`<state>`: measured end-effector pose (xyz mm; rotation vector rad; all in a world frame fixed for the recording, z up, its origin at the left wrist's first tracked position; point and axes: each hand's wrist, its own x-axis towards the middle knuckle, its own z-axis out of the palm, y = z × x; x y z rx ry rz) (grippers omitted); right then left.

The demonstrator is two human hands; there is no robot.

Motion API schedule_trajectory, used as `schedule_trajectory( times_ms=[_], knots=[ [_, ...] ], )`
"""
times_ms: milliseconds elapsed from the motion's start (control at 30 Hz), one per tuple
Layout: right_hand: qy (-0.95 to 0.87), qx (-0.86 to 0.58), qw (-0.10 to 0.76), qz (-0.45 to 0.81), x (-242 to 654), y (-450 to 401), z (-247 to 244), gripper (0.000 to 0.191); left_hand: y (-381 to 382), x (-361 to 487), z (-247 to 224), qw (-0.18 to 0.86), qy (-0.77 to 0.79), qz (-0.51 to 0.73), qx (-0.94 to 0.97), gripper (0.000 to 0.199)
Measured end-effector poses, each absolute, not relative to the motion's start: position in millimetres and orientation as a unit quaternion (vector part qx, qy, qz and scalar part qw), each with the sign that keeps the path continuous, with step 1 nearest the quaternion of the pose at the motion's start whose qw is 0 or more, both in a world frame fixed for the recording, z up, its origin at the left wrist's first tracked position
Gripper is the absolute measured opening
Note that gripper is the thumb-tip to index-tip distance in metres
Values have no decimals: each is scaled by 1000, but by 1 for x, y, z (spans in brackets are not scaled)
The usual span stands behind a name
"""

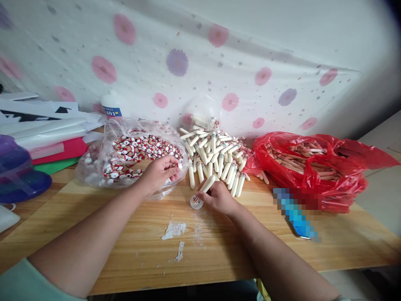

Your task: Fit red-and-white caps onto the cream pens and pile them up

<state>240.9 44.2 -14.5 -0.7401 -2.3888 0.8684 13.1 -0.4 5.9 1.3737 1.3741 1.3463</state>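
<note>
My right hand (pixel 219 197) is closed around a cream multi-colour pen barrel (pixel 207 184). The barrel is tilted, and its striped end points down at a small clear round dish (pixel 196 203); whether it touches the dish I cannot tell. In the fingertips of my left hand (pixel 161 173) is a small white-and-red figurine piece (pixel 179 165), mostly hidden by the fingers. That hand hovers at the right side of a clear plastic bag (pixel 102 154) full of similar red, white and brown figurine pieces (pixel 138 146). Just beyond my right hand lies a heap of cream pen barrels (pixel 216 152).
A red plastic bag (pixel 351 188) of pinkish pen barrels stands at right, with a blue pixelated object (pixel 296 217) before it. White scraps (pixel 174 230) lie on the wooden table (pixel 131 259). Papers (pixel 44 121) and a purple-blue item (pixel 21 171) sit at left.
</note>
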Motion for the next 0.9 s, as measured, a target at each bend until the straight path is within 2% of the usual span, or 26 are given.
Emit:
schedule_trajectory(
  times_ms=[333, 400, 467, 633, 767, 900],
  knots=[
    [-873, -283, 256, 303, 238, 45, -16, 20, 1, 14, -2, 377, 535, 493, 573, 16],
    [-860, -288, 260, 332, 239, 46, -15, 20, 0, 16, -3, 390, 527, 491, 574, 17],
    [-811, -305, 292, 406, 241, 47, -14, 22, -1, 19, -2, 405, 522, 488, 571, 19],
    [-608, -309, 434, 589, 241, 47, -8, 26, -7, 28, 5, 440, 510, 483, 559, 21],
    [-507, -267, 512, 640, 236, 43, -3, 27, -12, 35, 7, 487, 482, 477, 550, 25],
    [-485, -236, 542, 645, 234, 39, -1, 27, -14, 41, 6, 524, 451, 473, 546, 28]
  ],
)
